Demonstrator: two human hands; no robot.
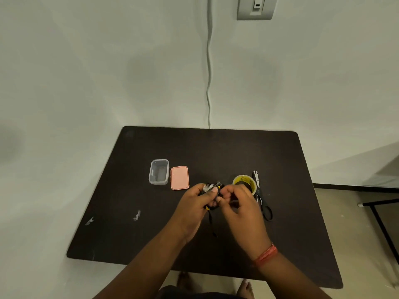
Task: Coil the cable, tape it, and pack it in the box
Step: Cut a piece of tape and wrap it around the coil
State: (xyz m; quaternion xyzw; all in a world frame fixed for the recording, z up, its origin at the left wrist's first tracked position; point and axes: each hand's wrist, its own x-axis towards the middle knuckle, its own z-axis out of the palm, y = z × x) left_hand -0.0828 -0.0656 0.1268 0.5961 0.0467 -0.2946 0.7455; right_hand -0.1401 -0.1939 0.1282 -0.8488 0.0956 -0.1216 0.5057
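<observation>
over the dark table, both hands on a coiled cable

head view: above the middle of the table (151, 244), the left hand (194, 206) is closed around a small black coil of cable (212, 190), thumb pressed across it. the right hand (239, 203) pinches the coil's right side with curled fingers. the bundle is held just off the surface, too bunched to give a clear long axis; one loose black end hangs down from it toward the person. the clear box (159, 172) stands open at the left, long axis running away from the person, its pink lid (179, 178) just beside it. a tape roll (244, 182) and scissors (262, 199) lie behind the right hand.
</observation>
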